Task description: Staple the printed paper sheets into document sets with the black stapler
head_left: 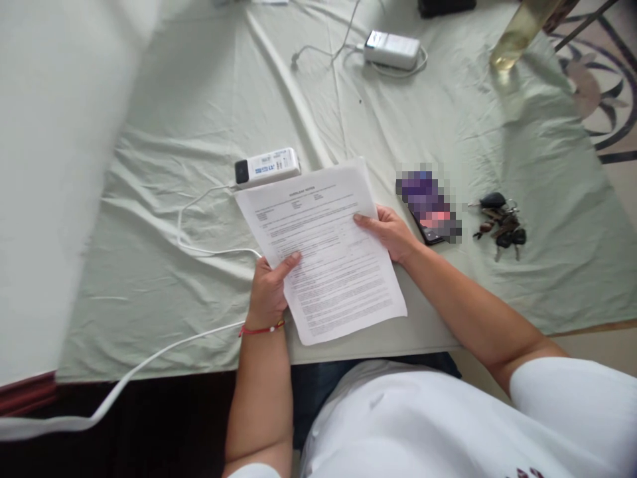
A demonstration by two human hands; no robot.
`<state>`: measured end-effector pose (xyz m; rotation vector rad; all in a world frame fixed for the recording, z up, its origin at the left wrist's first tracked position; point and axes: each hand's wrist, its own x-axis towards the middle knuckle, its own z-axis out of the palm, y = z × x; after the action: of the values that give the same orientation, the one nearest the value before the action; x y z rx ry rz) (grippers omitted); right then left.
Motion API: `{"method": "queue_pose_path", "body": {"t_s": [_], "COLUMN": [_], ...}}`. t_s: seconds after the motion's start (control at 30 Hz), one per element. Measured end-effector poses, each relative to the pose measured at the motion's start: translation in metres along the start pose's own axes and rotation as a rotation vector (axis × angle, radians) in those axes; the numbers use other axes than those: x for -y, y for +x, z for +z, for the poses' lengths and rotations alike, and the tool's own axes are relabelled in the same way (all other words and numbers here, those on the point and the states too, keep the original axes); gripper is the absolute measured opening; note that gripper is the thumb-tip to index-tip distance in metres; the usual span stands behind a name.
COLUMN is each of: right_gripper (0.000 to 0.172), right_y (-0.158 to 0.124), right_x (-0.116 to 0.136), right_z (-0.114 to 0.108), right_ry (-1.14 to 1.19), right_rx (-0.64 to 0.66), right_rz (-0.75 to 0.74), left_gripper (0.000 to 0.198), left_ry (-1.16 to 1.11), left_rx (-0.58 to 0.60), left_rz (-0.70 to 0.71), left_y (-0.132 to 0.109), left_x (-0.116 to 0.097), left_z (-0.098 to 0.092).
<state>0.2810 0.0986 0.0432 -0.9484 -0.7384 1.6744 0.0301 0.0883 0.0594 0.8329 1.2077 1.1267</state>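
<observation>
A printed sheet of paper (333,279) is held up above the table's front edge, tilted a little, its lines of text facing me. My left hand (271,285) grips its left edge, thumb on top and fingers hidden behind. On the right edge, my right hand (391,232) pinches it the same way, higher up. Whether more sheets lie underneath I cannot tell. Just beyond the paper's top left corner lies a white power bank (269,166) with a black end. A phone (430,209) with a lit, blurred screen rests right of my right hand.
A pale green cloth (174,199) with creases covers the table. Keys (502,222) lie right of the phone. Farther back are a second white power bank (393,51) with a cable and a bottle of yellowish liquid (517,40). A white cable (164,352) runs off to the left.
</observation>
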Motion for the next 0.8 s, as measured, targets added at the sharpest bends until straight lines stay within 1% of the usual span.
{"method": "queue_pose_path", "body": {"t_s": [0.17, 0.3, 0.43, 0.6, 0.8], "right_gripper": [0.049, 0.050, 0.049, 0.049, 0.049], "right_y": [-0.0006, -0.0011, -0.0004, 0.0017, 0.0025], "right_x": [-0.0005, 0.0000, -0.0004, -0.0023, -0.0027], "right_z": [-0.0002, 0.0004, 0.0003, -0.0019, -0.0031], "right_ry": [-0.011, -0.042, -0.017, 0.006, -0.010], "right_rx": [-0.011, -0.009, 0.014, 0.020, 0.029], "right_rz": [-0.014, -0.009, -0.017, -0.012, -0.014], "left_gripper": [0.047, 0.053, 0.051, 0.044, 0.048], "left_ry": [-0.021, -0.027, -0.027, -0.008, 0.010], "left_rx": [-0.041, -0.041, -0.038, -0.023, 0.026], "left_rz": [0.015, -0.002, 0.000, 0.021, 0.036], "left_y": [-0.0011, -0.0005, 0.0000, -0.0005, -0.0005], "left_x": [-0.0012, -0.0008, -0.0009, -0.0013, 0.0012], "left_z": [0.0030, 0.0022, 0.0017, 0.0020, -0.0027]}}
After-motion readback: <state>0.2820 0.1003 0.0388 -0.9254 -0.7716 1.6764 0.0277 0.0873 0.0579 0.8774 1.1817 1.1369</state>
